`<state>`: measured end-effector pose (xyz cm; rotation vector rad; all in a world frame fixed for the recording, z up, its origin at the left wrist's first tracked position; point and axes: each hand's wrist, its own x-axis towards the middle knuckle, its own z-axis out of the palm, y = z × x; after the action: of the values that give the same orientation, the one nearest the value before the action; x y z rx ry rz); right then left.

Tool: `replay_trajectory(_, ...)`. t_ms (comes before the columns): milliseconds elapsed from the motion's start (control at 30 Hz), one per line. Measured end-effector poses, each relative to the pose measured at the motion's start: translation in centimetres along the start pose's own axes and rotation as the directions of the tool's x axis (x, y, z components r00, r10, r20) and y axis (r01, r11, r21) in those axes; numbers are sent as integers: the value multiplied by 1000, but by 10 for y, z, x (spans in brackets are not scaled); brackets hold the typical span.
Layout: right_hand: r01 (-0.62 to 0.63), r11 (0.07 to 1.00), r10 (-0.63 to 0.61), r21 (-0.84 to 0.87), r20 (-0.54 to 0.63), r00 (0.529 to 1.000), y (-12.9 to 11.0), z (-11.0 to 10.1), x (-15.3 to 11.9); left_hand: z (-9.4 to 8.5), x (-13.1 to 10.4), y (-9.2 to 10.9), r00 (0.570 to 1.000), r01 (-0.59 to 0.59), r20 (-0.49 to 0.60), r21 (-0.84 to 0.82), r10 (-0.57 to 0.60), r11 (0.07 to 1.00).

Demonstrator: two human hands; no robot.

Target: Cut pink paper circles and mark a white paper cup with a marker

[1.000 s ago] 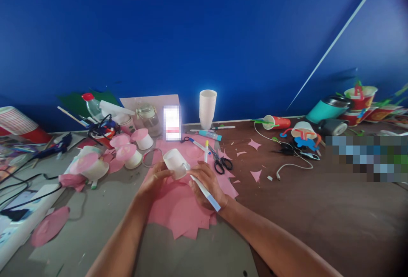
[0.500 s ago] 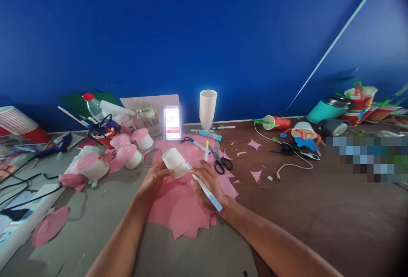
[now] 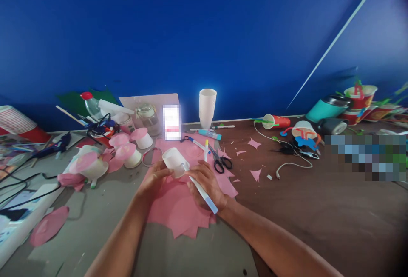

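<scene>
My left hand (image 3: 157, 180) grips a white paper cup (image 3: 174, 161) from its left side, and the cup lies tilted over pink paper (image 3: 178, 209). In my right hand (image 3: 207, 185) is a white marker (image 3: 201, 192) with a light blue end, its tip touching or almost touching the cup's side. Whether the tip has left a mark is too small to make out. Just beyond my right hand lie black-handled scissors (image 3: 219, 164) and a yellow-tipped marker (image 3: 205, 151).
A stack of white cups (image 3: 207, 109) stands by the blue wall, right of a bright phone (image 3: 171, 122). Cups with pink paper discs (image 3: 127, 152) crowd the left, near a glue gun (image 3: 60, 145) and black cables. Pink scraps (image 3: 255, 175) and a white cable (image 3: 296, 167) lie right.
The marker's tip has shifted slightly left along the cup, and its rear end has swung down and left with my right hand. My left hand keeps its hold on the cup.
</scene>
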<state>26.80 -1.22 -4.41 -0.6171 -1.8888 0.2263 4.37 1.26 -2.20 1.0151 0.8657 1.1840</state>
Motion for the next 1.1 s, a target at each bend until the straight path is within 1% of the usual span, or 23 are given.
replay_trajectory(133,-5,1000,5,-12,-27,1000,1,1,0,-5,2,-4,999,-19,-47,-28,18,999)
replay_trajectory(233,-11,999,10,-31,-36,999,2,1,-1,-7,3,-6,998,-36,-49,-48,34,998)
replay_trajectory(367,-56,998,56,-30,3,998,5,0,-2,-6,3,-7,997,-60,-48,-47,58,997)
replay_trajectory(467,-86,996,87,-37,21,996,4,-1,-3,-4,2,-5,998,-47,-53,-46,44,998)
replay_trajectory(533,-74,997,74,-38,7,997,1,-2,-3,-2,2,-3,999,-27,-31,-44,26,999)
replay_trajectory(600,-37,999,37,-22,-7,999,-4,-2,-2,0,1,-1,1000,-10,7,-27,10,1000)
replay_trajectory(667,-3,1000,3,11,-6,1000,-7,-2,-1,1,1,1,1000,-4,23,-13,5,1000)
replay_trajectory(800,-20,999,19,45,24,1000,-8,-1,1,3,-1,0,1000,-22,-3,-10,22,1000)
replay_trajectory(900,-23,998,21,50,23,1000,-6,0,0,3,-1,0,1000,-21,-9,-20,21,1000)
replay_trajectory(1100,-15,1000,15,15,25,1000,-3,2,-2,3,0,1,1000,-7,-25,-14,6,1000)
